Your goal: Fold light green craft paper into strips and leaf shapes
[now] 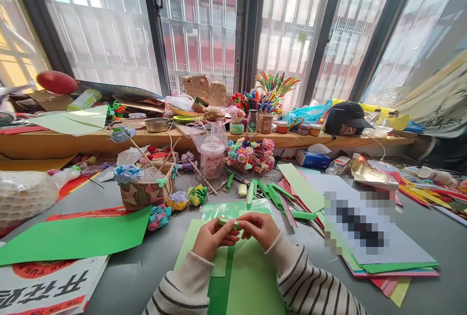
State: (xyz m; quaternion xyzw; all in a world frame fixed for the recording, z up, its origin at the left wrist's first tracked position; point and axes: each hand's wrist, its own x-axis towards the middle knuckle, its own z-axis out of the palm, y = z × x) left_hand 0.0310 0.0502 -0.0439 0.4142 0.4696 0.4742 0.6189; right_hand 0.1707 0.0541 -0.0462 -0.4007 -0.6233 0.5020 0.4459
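Observation:
Between the fingertips of both hands is a small folded strip of green paper. My left hand pinches its left part, thumb on the near side. My right hand pinches the other end, and its fingertips hide part of the strip. Both hands hover over light green paper sheets that lie on a darker green one. Just beyond the hands is a clear plastic sleeve with green in it. Several folded green paper strips are scattered to the right of it.
A basket with paper flowers stands left, near a big green sheet. A lidded plastic cup and a bunch of small flowers stand at the back. Stacked paper lies right, beside a ruler. A cluttered sill runs behind.

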